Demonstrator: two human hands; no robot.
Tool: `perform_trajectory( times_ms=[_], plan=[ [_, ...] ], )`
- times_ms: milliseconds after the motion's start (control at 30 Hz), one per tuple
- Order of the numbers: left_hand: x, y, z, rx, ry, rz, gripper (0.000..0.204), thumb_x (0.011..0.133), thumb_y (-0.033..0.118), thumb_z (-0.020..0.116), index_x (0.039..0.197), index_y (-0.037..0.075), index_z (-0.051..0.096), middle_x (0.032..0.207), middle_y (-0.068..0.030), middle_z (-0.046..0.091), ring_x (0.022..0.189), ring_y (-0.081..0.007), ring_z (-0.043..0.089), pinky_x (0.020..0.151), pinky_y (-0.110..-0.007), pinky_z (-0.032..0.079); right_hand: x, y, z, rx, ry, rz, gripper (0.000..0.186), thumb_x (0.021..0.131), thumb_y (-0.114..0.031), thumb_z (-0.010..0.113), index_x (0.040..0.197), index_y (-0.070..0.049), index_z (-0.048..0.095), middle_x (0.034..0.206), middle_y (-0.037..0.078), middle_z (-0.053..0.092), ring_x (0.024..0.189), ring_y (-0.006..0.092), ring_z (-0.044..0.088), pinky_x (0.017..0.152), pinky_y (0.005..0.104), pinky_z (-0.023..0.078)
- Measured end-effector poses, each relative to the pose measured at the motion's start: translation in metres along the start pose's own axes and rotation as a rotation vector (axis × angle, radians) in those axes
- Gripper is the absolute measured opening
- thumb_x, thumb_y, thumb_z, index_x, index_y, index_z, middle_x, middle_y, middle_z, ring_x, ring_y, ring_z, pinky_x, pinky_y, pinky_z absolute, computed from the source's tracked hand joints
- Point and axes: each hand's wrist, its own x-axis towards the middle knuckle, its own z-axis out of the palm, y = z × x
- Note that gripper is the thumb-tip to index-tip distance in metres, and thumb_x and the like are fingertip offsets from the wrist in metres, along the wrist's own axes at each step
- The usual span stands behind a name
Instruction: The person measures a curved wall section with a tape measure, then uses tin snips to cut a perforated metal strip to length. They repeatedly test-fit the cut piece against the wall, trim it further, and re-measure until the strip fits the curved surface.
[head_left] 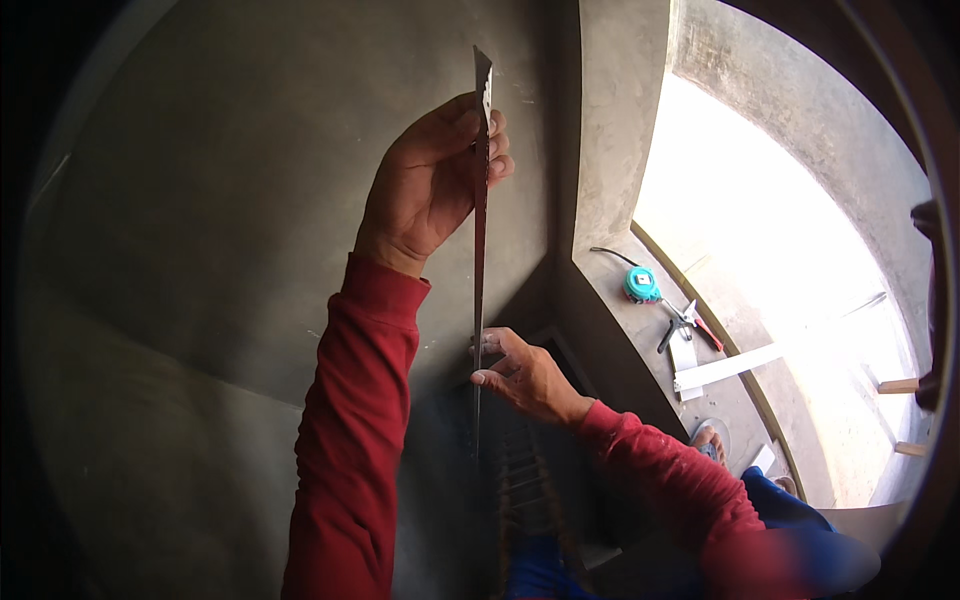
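Note:
My left hand (440, 175), in a red sleeve, grips the upper part of a long, thin strip (481, 240) with a pale, ragged-looking edge near its top. The strip stands nearly upright in the view, in front of a grey plastered wall (220, 180). Lower down, my right hand (530, 380) pinches the same strip between thumb and fingers. Whether the strip touches the wall cannot be made out.
A bright opening has a concrete ledge (610, 275) holding a teal tape measure (642, 285), red-handled snips (706, 333) and white strips (730, 365). A sandalled foot (708, 443) rests there. Below is a dim drop with a ladder (525, 470).

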Motion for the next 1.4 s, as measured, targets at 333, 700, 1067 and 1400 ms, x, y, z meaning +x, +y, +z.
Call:
perform_trajectory(
  times_ms=[333, 700, 1067, 1400],
  plan=[
    [-0.088, 0.022, 0.062, 1.448, 0.577, 0.493, 0.058, 0.098, 0.036, 0.067, 0.137, -0.004, 0.052, 0.126, -0.0156, 0.058, 0.123, -0.0236, 0.055, 0.104, -0.040, 0.045, 0.080, -0.052, -0.002, 0.484, 0.018, -0.176, 0.046, 0.104, -0.025, 0.064, 0.138, -0.002, 0.044, 0.120, 0.011, 0.061, 0.091, 0.0157, 0.065, 0.079, 0.0309, 0.056],
    [-0.346, -0.005, 0.028, 0.533, 1.506, 0.582, 0.052, 0.104, 0.042, 0.058, 0.128, -0.004, 0.050, 0.123, -0.0184, 0.059, 0.117, -0.0265, 0.058, 0.106, -0.042, 0.047, 0.176, -0.149, -0.008, 0.679, -0.123, -0.261, 0.040, 0.108, -0.030, 0.055, 0.137, -0.005, 0.044, 0.135, 0.021, 0.058, 0.111, 0.0300, 0.068, 0.098, 0.0442, 0.057],
    [-0.365, 0.118, -0.009, 0.697, 1.237, 0.690, 0.044, 0.109, 0.021, 0.050, 0.131, -0.016, 0.048, 0.129, -0.0262, 0.060, 0.127, -0.0321, 0.057, 0.116, -0.041, 0.047, 0.243, -0.226, -0.019, 0.578, -0.224, -0.584, 0.035, 0.107, -0.018, 0.051, 0.136, 0.000, 0.047, 0.128, 0.015, 0.057, 0.115, 0.0326, 0.065, 0.101, 0.0454, 0.056],
    [-0.349, 0.115, -0.008, 0.429, 1.142, 0.895, 0.033, 0.106, 0.013, 0.054, 0.130, -0.010, 0.054, 0.127, -0.0215, 0.064, 0.119, -0.0290, 0.064, 0.114, -0.039, 0.050, 0.246, -0.241, -0.036, 0.824, -0.171, -0.364, 0.043, 0.106, -0.016, 0.053, 0.140, 0.008, 0.043, 0.138, 0.023, 0.056, 0.118, 0.0369, 0.064, 0.104, 0.0464, 0.055]
  ],
)
